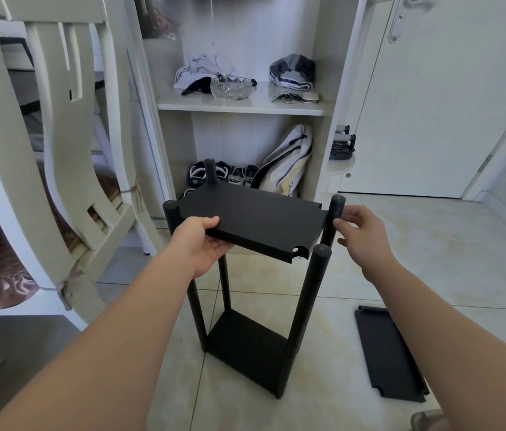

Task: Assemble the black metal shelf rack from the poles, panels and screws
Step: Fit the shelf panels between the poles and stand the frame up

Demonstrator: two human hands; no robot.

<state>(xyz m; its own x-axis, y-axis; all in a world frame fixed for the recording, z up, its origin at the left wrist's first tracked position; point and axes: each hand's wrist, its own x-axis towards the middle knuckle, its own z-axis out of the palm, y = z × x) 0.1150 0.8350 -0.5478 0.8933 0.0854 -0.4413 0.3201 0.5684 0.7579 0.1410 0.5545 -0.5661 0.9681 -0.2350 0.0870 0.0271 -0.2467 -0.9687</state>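
Pale floor (432, 259) tiles carry the half-built rack at mid-frame. Fingers (225, 244) of the left hand (205, 241) curl under the near-left edge of the tilted panel (255, 219), thumb on top, gripping it. The right hand (362, 234) is relaxed and empty just beside the rear right pole (337, 208); contact is unclear. The panel sits among the four pole tops, its notched near corner just beside the front right pole (320, 262). To do this well, I judge, level it, match each notch to its pole, then slide down evenly. No screws show. The lower panel (245, 346) joints are too dark to read. A spare panel (388, 353) lies lower right.
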